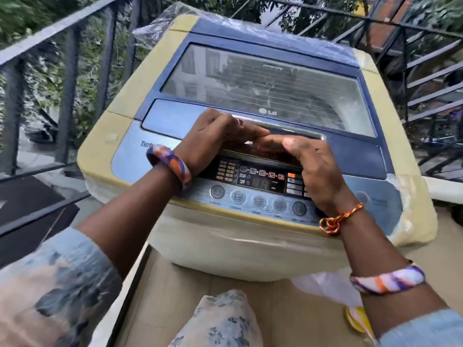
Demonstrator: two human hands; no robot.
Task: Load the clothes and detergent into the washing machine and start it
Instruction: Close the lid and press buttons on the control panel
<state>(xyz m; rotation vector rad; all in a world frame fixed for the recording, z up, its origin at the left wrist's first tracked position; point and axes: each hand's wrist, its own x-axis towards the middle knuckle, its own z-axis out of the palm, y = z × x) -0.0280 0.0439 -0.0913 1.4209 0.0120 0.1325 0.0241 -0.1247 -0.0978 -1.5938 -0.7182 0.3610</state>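
A top-loading washing machine [120, 126], cream and blue, stands before me with its glass lid [270, 81] closed. My left hand [215, 136] and my right hand [310, 166] sit side by side at the lid's front handle [300, 130], fingers curled at its edge. Below the hands is the control panel [260, 179] with a lit display and a row of round buttons [238, 197]. No clothes or detergent show inside the drum, as the glass reflects buildings.
Dark metal railings [67, 78] run along the left and behind the machine, with trees beyond. A metal staircase [431, 78] rises at right. Clear plastic wrap [411, 221] clings to the machine's sides. A white plastic bag [325, 286] and a yellow item [355, 319] lie on the floor at lower right.
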